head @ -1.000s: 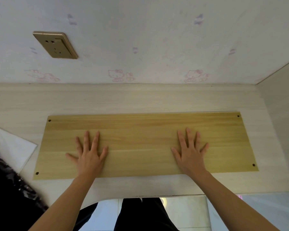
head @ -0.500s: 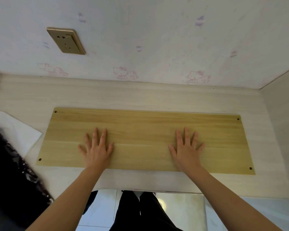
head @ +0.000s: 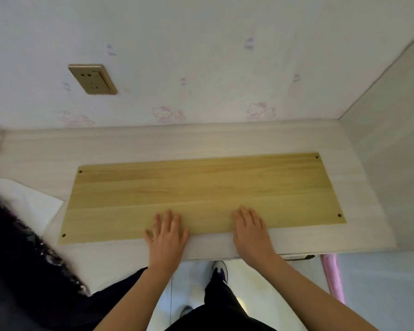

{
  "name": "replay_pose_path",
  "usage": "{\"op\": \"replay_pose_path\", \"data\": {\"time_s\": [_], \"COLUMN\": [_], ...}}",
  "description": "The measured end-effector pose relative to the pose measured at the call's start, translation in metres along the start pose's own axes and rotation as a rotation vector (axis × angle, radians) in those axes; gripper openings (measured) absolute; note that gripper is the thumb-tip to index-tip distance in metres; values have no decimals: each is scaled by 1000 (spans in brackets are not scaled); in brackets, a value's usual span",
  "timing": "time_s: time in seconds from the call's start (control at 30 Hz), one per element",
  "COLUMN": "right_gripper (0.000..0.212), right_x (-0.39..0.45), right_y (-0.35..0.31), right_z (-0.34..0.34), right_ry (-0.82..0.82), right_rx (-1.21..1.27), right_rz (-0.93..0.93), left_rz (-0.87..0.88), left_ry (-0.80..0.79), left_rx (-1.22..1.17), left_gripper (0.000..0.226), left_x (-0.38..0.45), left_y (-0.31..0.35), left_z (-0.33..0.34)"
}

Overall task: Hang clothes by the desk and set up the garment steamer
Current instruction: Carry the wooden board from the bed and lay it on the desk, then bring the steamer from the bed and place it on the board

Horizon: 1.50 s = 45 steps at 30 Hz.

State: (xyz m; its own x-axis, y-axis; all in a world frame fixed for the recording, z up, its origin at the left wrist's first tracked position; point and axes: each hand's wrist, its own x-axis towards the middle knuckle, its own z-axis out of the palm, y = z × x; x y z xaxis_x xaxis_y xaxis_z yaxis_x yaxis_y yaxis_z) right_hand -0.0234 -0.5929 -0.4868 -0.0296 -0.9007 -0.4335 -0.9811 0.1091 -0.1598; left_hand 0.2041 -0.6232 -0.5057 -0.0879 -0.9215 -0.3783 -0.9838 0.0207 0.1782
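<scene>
left hand lying flat, fingers straight and together, pointing forward | right hand lying flat likewise | both forearms reaching forward, bare

Pale cartoon-cat wallpaper, gold wall socket, whitish side panel, glossy light floor

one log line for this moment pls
left hand flat on wooden board | right hand flat on board | board on desk | nothing held

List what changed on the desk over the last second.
Both hands slid back toward the near edge of the wooden board and closer together: the left hand and right hand now straddle that edge. Both stay flat, gripping nothing. The board still lies on the desk.
</scene>
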Motion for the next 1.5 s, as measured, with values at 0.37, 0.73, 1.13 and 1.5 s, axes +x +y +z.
{"op": "replay_pose_path", "data": {"time_s": [0.37, 0.73, 1.13, 1.5], "right_gripper": [54, 46, 52, 57], "right_x": [-105, -246, -395, -574], "right_y": [-48, -91, -54, -16], "right_z": [34, 91, 154, 235], "right_ry": [104, 249, 344, 351], "right_rx": [72, 211, 319, 437], "right_rz": [125, 347, 720, 992], "left_rz": [429, 919, 1250, 1431], "left_ry": [92, 154, 40, -116], "left_rx": [9, 37, 107, 173], "left_gripper": [44, 37, 39, 45], "left_x": [-77, -170, -271, -426], "left_y": [-19, -23, 49, 118], "left_z": [-4, 11, 53, 137]}}
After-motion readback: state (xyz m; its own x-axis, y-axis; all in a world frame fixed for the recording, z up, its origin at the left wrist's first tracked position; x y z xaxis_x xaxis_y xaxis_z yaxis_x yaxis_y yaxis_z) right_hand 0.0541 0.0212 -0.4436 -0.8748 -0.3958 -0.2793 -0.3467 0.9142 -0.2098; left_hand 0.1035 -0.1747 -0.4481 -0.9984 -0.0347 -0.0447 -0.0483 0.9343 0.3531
